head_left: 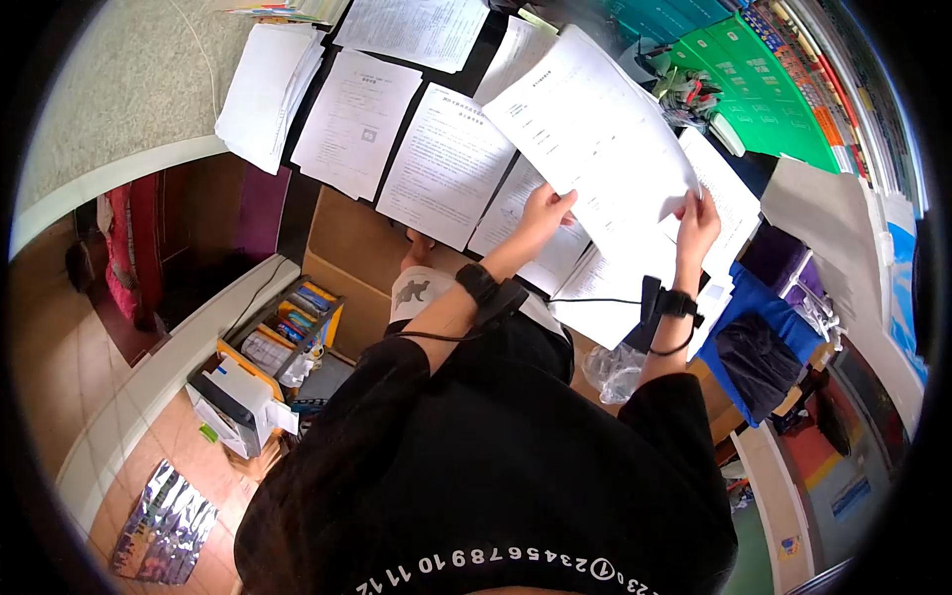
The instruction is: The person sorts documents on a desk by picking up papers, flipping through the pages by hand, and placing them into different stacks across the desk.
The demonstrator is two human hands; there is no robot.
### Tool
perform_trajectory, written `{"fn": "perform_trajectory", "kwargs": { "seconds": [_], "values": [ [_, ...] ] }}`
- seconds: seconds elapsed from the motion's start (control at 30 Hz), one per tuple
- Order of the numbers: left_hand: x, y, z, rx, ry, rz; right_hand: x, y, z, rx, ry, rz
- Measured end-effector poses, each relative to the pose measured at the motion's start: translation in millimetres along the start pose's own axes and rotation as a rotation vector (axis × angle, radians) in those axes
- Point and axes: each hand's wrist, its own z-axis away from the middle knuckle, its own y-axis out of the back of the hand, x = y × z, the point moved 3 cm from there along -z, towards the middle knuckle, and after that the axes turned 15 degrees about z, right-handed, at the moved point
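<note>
A large printed sheet of paper [605, 129] is held up at a tilt over the desk; a second edge shows behind its right side. My left hand [545, 216] is closed on its lower left edge, thumb on top. At the lower right edge, my right hand [699, 226] pinches the same paper. Below and to the left lie other printed sheets, among them a text page [444, 167] and a page with a small figure [355, 124]. More papers [595, 297] lie partly hidden under the held sheet. Both wrists wear black straps with a cable.
A stack of papers [263, 94] sits at the desk's left end. Pens [689, 94], a green folder [749, 89] and a row of books [843, 89] stand at the back right. A clear plastic bag [613, 372] is near my right forearm. Lower left is a storage cart [293, 327].
</note>
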Motion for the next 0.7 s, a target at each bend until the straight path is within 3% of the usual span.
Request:
{"fn": "perform_trajectory", "kwargs": {
  "seconds": [0.1, 0.23, 0.33, 0.53, 0.6, 0.63, 0.7],
  "values": [
    [13.9, -1.4, -16.3, 0.127, 0.046, 0.090, -22.9, -19.7, -35.4, 0.017, 0.100, 0.065],
    [-2.5, 51.4, -39.6, 0.188, -0.132, 0.045, -23.0, -65.8, -82.1, -0.009, 0.147, -0.125],
    [-39.5, 99.9, -37.4, 0.401, -0.373, -0.527, -14.0, -102.5, -115.4, -0.025, 0.159, -0.089],
    [-66.5, 99.0, -2.2, 0.380, -0.303, -0.782, -19.2, -122.9, -126.1, 0.140, 0.294, 0.270],
    [-62.2, 90.5, 3.1, 0.396, -0.397, -0.878, -31.3, -119.6, -115.9, 0.237, 0.262, 0.406],
    [-60.2, 87.5, 5.9, 0.405, -0.446, -0.926, -32.2, -119.8, -114.7, 0.159, 0.252, 0.441],
    [-54.5, 83.7, 5.8, 0.434, -0.475, -1.020, -37.1, -115.6, -100.1, 0.256, 0.232, 0.331]
  ]
}}
